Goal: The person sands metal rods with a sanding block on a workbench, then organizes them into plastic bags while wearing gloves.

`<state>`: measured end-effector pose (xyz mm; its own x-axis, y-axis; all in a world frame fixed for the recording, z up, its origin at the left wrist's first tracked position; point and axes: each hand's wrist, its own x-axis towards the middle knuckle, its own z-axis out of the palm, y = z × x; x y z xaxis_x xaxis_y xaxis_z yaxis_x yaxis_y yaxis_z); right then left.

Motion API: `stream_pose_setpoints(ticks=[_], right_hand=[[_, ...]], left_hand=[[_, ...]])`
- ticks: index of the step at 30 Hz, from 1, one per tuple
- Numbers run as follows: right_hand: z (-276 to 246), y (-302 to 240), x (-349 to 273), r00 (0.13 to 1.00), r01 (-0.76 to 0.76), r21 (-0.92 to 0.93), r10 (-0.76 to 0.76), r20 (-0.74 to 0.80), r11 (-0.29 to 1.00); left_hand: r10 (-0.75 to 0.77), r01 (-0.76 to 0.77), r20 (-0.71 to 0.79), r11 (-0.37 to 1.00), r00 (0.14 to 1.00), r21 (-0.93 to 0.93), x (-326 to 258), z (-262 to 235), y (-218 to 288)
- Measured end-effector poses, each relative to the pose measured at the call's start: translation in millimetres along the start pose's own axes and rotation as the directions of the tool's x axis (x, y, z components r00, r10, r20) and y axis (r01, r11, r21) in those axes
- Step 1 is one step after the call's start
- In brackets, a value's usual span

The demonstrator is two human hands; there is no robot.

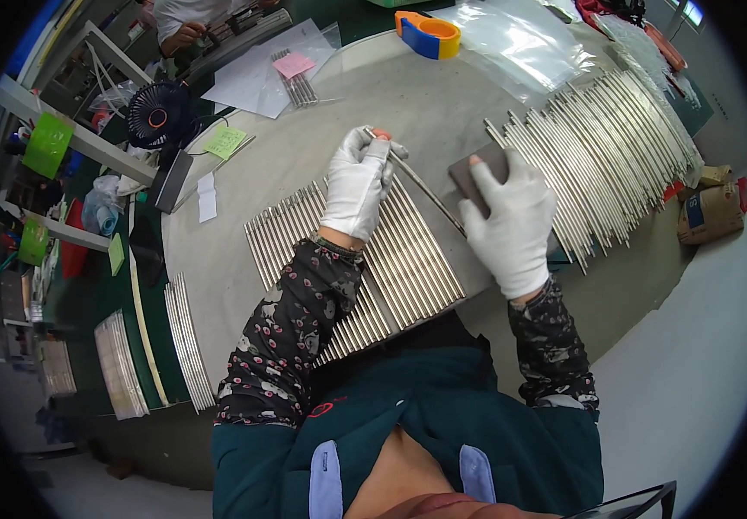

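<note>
My left hand (356,189), in a white glove with bare fingertips, pinches a thin metal rod (426,193) near its upper end. The rod slants down to the right toward my other hand. In the same kind of glove, my right hand (516,223) grips a grey-brown block (463,176) that looks like a sanding sponge. The rod's lower end reaches close to the block and thumb; whether they touch, I cannot tell. Under my left forearm lies a neat row of metal rods (412,259). A looser spread of rods (607,160) lies to the right.
A tape roll in an orange and blue holder (429,36) and clear plastic bags (516,43) lie at the far side. A black fan (159,115) stands at left. More rods (187,342) lie at the left edge. Another person's hand (185,36) shows across the table.
</note>
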<state>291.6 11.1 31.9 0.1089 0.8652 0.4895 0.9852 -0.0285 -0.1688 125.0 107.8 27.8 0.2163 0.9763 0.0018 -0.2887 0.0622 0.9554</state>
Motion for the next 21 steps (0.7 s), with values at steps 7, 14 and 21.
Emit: stream_pose_setpoints(ticks=[7,14,21], right_hand=[[-5,-6,2,0.986,0.161,0.139,-0.153,-0.072,0.977],[-5,-14,-1,0.973,0.224,0.133,-0.213,-0.091,0.965],[-5,-10,-12,0.974,0.227,0.245,-0.222,-0.047,0.943]], left_hand=[[-0.012,0.012,-0.014,1.0,1.0,-0.026,2,0,-3],[0.012,-0.012,-0.018,1.0,1.0,-0.007,6,-4,-8],[0.012,-0.012,-0.045,1.0,0.999,0.011,7,-3,-8]])
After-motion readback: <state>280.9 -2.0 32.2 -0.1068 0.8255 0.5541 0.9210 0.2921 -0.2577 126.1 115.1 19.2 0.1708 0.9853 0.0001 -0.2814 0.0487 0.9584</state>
